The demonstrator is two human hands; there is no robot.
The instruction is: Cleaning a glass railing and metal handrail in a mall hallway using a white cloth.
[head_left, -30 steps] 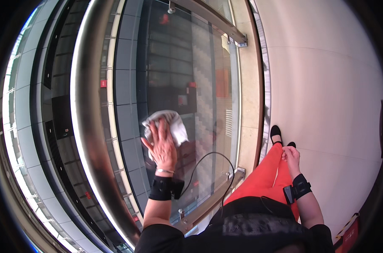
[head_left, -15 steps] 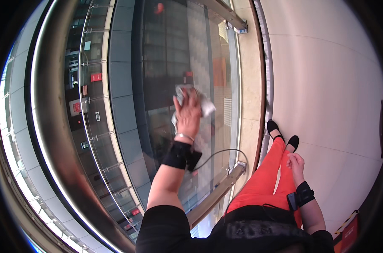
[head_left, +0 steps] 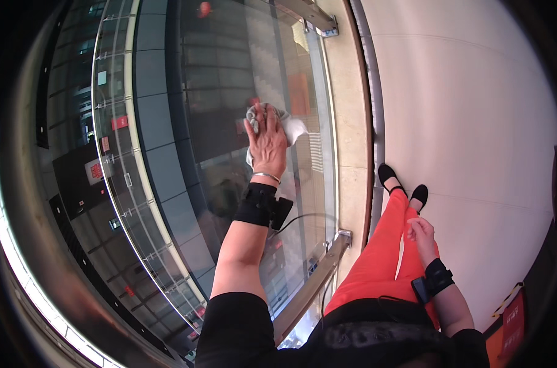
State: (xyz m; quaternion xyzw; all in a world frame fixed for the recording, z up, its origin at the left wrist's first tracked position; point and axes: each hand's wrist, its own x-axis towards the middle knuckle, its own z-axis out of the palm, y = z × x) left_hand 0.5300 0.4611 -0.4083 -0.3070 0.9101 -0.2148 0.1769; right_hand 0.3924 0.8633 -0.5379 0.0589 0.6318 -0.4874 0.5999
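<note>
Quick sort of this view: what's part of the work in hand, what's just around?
In use:
- left hand, spread over the cloth
- cloth, between hand and glass
- glass

Just around:
- handrail, left
- red sign, lower right
- shoes
- right hand, by the legs, nothing visible in it

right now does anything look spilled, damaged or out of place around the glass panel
Nothing looks spilled or damaged. The cloth under the left grip is merely bunched. Mildly odd is the slack black cable looping from the left wrist strap in front of the glass panel: it hangs loose and might snag.
</note>
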